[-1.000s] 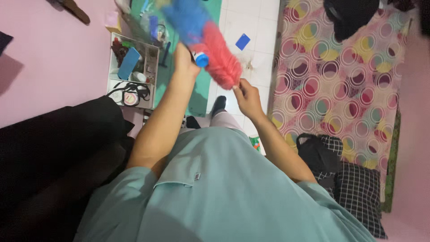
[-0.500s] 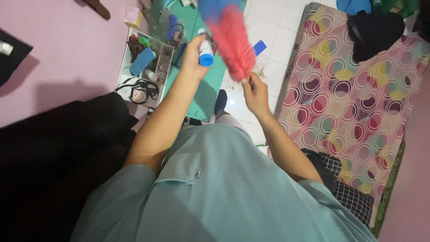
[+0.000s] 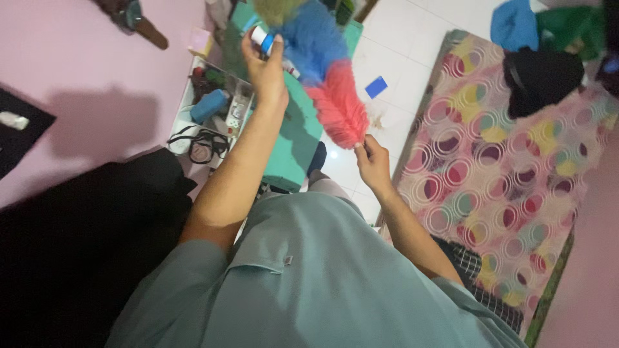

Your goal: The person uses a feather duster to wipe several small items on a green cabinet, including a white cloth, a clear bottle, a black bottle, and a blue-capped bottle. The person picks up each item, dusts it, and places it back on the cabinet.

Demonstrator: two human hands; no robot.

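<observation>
Duster [image 3: 322, 71], one fluffy brush banded green, blue and red, hangs in the air above the teal mat [image 3: 293, 138], held between two hands. Starting at the far left, a black flat thing [image 3: 16, 135] sits against the pink wall [image 3: 97, 96], cut off by the frame edge, with a small white piece on it too blurred to name. Below it a big dark mass [image 3: 77, 245] fills the corner; whether it is cloth or furniture cannot be told. Up top a brown handle [image 3: 138, 22] pokes in, its upper part cut off. Next comes one white tray [image 3: 187, 106] of clutter: a blue item, black cords or straps, small bits that stay hard to make out. The left hand [image 3: 265, 67] is raised and closed around the duster's white and blue grip, fingers wrapped over it. The duster's green tip runs out of the top edge. The right hand [image 3: 373, 161] sits lower, thumb and fingers pinched on the red end of the fluff. One dark foot [image 3: 316, 158] shows between the arms, mostly hidden by the grey-green shirt [image 3: 309, 283]. One small blue card [image 3: 376, 86] lies on the white floor [image 3: 412, 51]. Further right, one mattress [image 3: 503, 174] with ringed circles carries three heaps of cloth: blue, green, black [image 3: 541, 77]. A checked black cloth [image 3: 490, 296] peeks out behind the right forearm, partly covered
</observation>
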